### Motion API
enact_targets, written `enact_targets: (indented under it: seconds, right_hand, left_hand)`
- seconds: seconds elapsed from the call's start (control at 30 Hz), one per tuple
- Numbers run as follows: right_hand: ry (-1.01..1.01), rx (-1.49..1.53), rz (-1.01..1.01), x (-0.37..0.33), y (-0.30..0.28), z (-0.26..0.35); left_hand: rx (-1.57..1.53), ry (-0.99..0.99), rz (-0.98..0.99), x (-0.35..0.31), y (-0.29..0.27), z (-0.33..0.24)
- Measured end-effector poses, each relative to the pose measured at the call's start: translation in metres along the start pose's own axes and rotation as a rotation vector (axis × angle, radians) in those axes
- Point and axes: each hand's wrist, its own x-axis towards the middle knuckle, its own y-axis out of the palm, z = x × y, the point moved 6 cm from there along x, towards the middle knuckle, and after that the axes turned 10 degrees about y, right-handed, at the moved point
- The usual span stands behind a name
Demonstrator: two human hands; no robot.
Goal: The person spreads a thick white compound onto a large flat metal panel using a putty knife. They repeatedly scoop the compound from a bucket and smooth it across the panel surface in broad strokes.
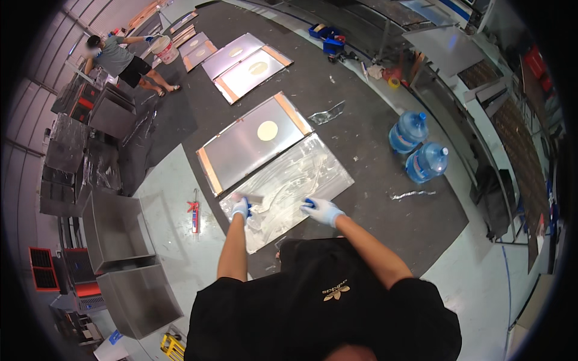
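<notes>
A metal panel (289,183) lies on the floor right in front of me, its top smeared with whitish paste. My left hand (241,207), in a white glove with blue on it, is over the panel's near left part. It is closed around a small flat spreader (256,199), whose outline is blurred. My right hand (324,212), gloved the same way, is above the panel's near right edge. Its fingers are bent but apart, and I see nothing in them. Against the far side of the panel lies a second panel (238,150) with orange-brown end strips and a pale disc (267,130).
A red caulking gun (194,215) lies at left, near grey metal boxes (139,301). Two blue water jugs (427,162) stand at right. More panels (247,63) lie farther off. A person (117,60) holding a white bucket (164,50) stands at far left.
</notes>
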Motion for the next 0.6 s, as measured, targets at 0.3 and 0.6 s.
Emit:
enact_targets:
  seconds: [0.3, 0.6]
  right_hand:
    - [0.607, 0.649, -0.759, -0.121, -0.256, -0.362]
    - [0.778, 0.963, -0.446, -0.133, -0.238, -0.449]
  left_hand:
    - [-0.663, -0.477, -0.172, -0.026, 0.048, 0.050]
    - [-0.918, -0.488, -0.251, 0.015, 0.169, 0.040]
